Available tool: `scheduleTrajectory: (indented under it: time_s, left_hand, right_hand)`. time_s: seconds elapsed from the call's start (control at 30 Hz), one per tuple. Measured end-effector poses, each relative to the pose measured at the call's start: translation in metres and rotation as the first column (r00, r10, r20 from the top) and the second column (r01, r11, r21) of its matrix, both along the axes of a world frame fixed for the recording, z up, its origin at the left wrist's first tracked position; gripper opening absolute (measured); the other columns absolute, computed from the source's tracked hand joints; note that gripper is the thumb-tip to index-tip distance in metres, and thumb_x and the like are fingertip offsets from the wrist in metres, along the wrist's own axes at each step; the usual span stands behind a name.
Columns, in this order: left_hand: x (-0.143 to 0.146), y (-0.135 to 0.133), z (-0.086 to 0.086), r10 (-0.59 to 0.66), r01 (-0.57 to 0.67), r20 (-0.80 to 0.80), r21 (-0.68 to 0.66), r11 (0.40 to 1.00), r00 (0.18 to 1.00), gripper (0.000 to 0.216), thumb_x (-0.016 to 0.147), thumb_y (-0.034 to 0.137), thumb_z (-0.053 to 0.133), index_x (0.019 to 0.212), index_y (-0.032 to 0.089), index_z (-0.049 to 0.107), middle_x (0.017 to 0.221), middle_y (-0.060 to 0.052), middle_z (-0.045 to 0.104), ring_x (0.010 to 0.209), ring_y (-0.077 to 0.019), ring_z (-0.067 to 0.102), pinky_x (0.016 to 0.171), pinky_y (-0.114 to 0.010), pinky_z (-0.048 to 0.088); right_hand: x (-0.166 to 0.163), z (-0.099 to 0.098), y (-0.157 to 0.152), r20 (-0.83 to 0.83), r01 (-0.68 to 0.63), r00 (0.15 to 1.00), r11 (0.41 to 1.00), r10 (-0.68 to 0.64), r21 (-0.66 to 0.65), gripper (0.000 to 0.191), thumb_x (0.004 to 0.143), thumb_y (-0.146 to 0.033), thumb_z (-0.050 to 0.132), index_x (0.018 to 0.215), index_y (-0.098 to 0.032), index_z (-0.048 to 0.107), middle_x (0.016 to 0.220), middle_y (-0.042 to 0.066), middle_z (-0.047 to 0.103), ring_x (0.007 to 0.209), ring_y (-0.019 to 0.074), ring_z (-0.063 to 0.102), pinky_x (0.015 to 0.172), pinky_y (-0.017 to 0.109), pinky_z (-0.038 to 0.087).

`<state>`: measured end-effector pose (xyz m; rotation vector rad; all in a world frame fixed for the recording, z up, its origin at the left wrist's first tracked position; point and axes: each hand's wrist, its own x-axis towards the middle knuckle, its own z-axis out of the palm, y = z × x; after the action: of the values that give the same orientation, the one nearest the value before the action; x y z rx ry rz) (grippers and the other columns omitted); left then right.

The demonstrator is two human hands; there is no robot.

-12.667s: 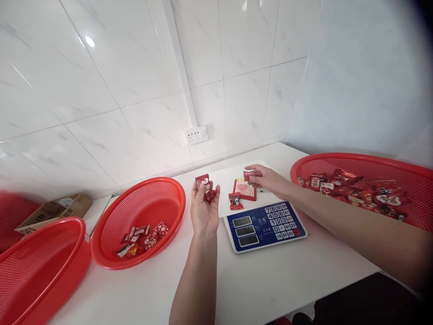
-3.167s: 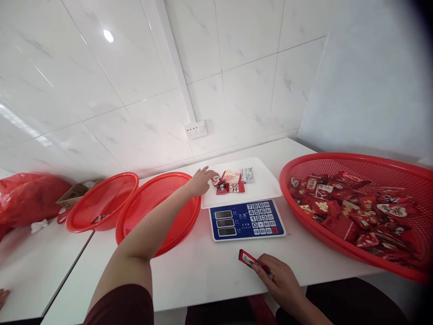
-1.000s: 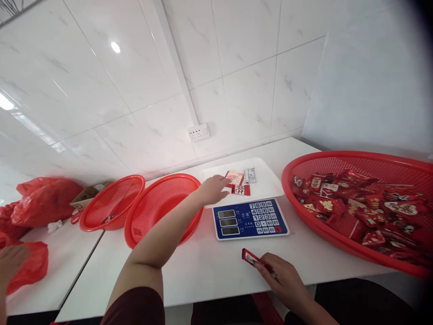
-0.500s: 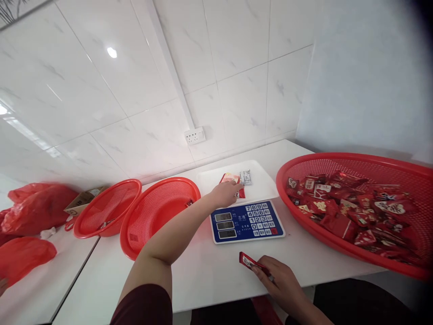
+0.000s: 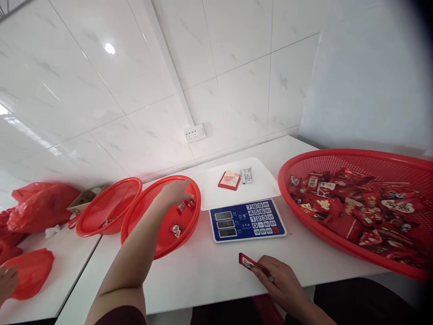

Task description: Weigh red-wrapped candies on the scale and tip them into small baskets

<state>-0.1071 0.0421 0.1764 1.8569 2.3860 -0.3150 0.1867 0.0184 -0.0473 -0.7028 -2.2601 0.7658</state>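
Observation:
My left hand (image 5: 176, 195) is over the right side of a red plastic basket (image 5: 142, 212), fingers stretched out and apart. Just below the fingers are small red-and-white candy packets (image 5: 181, 207). Another red packet (image 5: 176, 229) lies lower in the same basket. My right hand (image 5: 279, 277), near the table's front edge, is closed round a flat red packet (image 5: 247, 262) with white lettering. Beyond it stands a digital scale (image 5: 248, 220) with a blue keypad. On its white pan (image 5: 260, 192) are a red-and-cream packet (image 5: 230, 180) and a silver sachet (image 5: 246, 175).
At the right, a large red basket (image 5: 338, 155) holds a heap of red packets (image 5: 352, 207). A second small basket (image 5: 111, 203) and red plastic bags (image 5: 43, 205) are on the left. Another person's hand (image 5: 7, 282) touches a red bag (image 5: 34, 273).
My left hand has moved left from the scale pan to the basket. A red packet has gone from the pan, and more packets show in the basket. My right hand stays put.

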Motion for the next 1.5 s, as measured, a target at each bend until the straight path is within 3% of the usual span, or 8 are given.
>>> scheduleTrajectory:
  time_s: [0.17,0.4,0.6,0.87,1.03,1.13,1.33,1.5]
  left_hand:
    - [0.034,0.041,-0.029,-0.07,0.065,0.078,0.072,0.995,0.994,0.066,0.086,0.062,0.027,0.142,0.028,0.019,0.136,-0.01,0.047,0.12,-0.0263,0.048,0.087,-0.034,0.042]
    - [0.087,0.125,-0.065,0.009,-0.014,0.091,0.053,0.998,0.996,0.086,0.08,0.07,0.028,0.146,0.018,0.011,0.114,-0.019,0.061,0.104,-0.0332,0.057,0.081,-0.041,0.042]
    - [0.107,0.157,-0.072,0.062,-0.063,0.112,0.005,0.998,0.992,0.095,0.076,0.074,0.03,0.146,0.015,0.005,0.101,-0.018,0.065,0.096,-0.0337,0.061,0.077,-0.043,0.045]
    - [0.102,0.157,-0.069,-0.021,0.018,0.181,0.016,1.0,0.983,0.088,0.07,0.072,0.048,0.139,0.021,0.028,0.131,-0.019,0.044,0.111,-0.0357,0.052,0.084,-0.044,0.045]
    - [0.086,0.149,-0.065,-0.094,0.095,0.312,0.013,0.995,0.945,0.098,0.064,0.061,0.064,0.142,0.024,0.019,0.138,-0.018,0.036,0.106,-0.0289,0.056,0.082,-0.037,0.048]
    - [0.077,0.147,-0.066,-0.089,0.101,0.409,-0.006,0.995,0.908,0.101,0.063,0.052,0.07,0.144,0.024,0.015,0.137,-0.015,0.042,0.095,-0.0224,0.062,0.072,-0.029,0.051]
    - [0.075,0.138,-0.066,-0.091,0.084,0.527,0.038,0.996,0.845,0.084,0.064,0.036,0.074,0.137,0.024,0.034,0.127,-0.007,0.054,0.101,-0.0202,0.059,0.074,-0.024,0.051]
    - [0.061,0.11,-0.044,-0.11,0.062,0.583,0.102,0.993,0.805,0.074,0.065,0.035,0.072,0.133,0.028,0.042,0.123,-0.004,0.056,0.091,-0.0178,0.063,0.073,-0.024,0.051]
  right_hand:
    - [-0.001,-0.004,0.0,0.012,0.023,1.0,1.0,-0.023,0.007,0.037,0.093,-0.039,0.038,0.064,-0.02,0.051,0.058,0.0,0.054,0.052,0.0115,0.051,0.049,0.023,0.036]
    - [0.0,-0.003,-0.001,0.044,0.042,0.998,0.999,-0.042,-0.003,0.035,0.094,-0.037,0.038,0.066,-0.02,0.049,0.06,0.0,0.054,0.052,0.0114,0.051,0.05,0.022,0.037]
    - [0.0,-0.004,-0.001,0.052,0.053,0.997,0.999,-0.053,-0.001,0.033,0.093,-0.036,0.039,0.067,-0.019,0.05,0.061,0.0,0.055,0.054,0.0114,0.052,0.051,0.022,0.037]
    - [0.0,-0.003,0.0,0.034,0.051,0.998,0.999,-0.051,-0.001,0.034,0.093,-0.035,0.038,0.066,-0.02,0.05,0.06,0.0,0.055,0.053,0.0113,0.052,0.05,0.022,0.037]
    - [-0.001,0.0,0.0,0.023,0.048,0.999,0.999,-0.049,0.006,0.036,0.093,-0.038,0.037,0.065,-0.02,0.05,0.06,0.0,0.055,0.053,0.0115,0.052,0.05,0.022,0.037]
    - [-0.001,0.001,-0.001,0.024,0.051,0.998,0.999,-0.05,-0.007,0.036,0.093,-0.039,0.037,0.065,-0.02,0.05,0.06,0.0,0.056,0.053,0.0118,0.052,0.049,0.023,0.037]
    - [-0.001,0.0,-0.001,0.021,0.055,0.998,0.998,-0.055,0.002,0.037,0.094,-0.04,0.037,0.066,-0.02,0.051,0.059,0.0,0.055,0.052,0.0115,0.051,0.05,0.022,0.037]
    - [-0.001,0.002,-0.001,0.029,0.06,0.998,0.998,-0.06,-0.014,0.039,0.094,-0.042,0.035,0.066,-0.02,0.053,0.059,0.0,0.055,0.053,0.0119,0.052,0.05,0.023,0.038]
